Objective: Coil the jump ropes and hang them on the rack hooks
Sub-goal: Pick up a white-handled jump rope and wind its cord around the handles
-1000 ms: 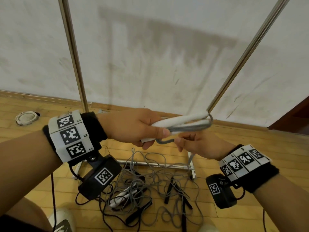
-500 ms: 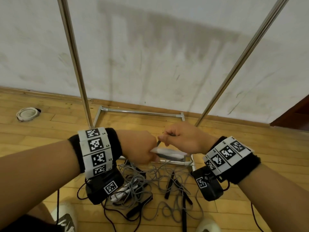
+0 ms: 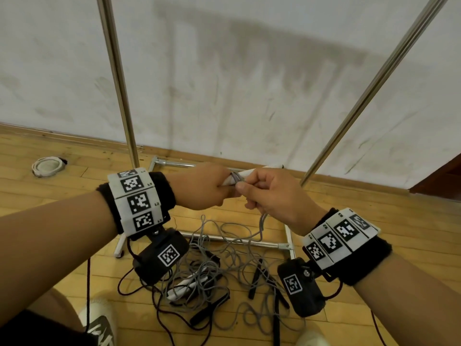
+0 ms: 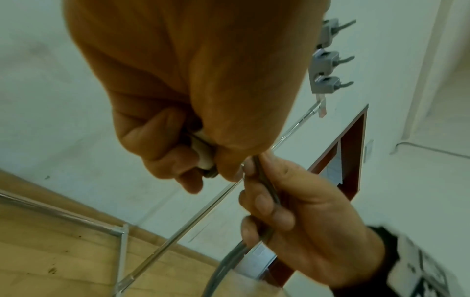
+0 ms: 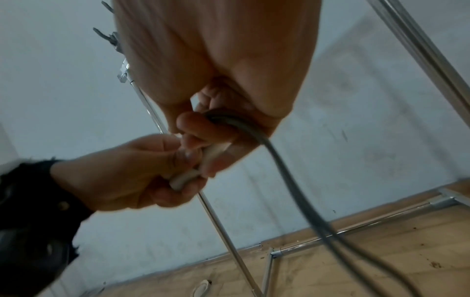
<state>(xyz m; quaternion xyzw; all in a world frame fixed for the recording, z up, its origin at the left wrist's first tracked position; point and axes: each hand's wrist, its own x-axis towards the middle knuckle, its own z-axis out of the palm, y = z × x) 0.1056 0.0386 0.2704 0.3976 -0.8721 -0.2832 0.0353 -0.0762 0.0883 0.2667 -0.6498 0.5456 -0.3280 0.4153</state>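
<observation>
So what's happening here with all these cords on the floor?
A person is winding up a jump rope. The left hand grips its white handles, while the right hand holds the grey cord right beside them; the rest of that cord trails down to the wooden floor. More ropes lie in a tangled pile at the foot of the metal rack. The rack's hooks show only in the wrist views, with nothing seen hanging on them yet.

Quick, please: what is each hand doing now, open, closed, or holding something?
Left hand: closed around the white jump rope handles.
Right hand: closed, pinching the grey rope cord.
</observation>
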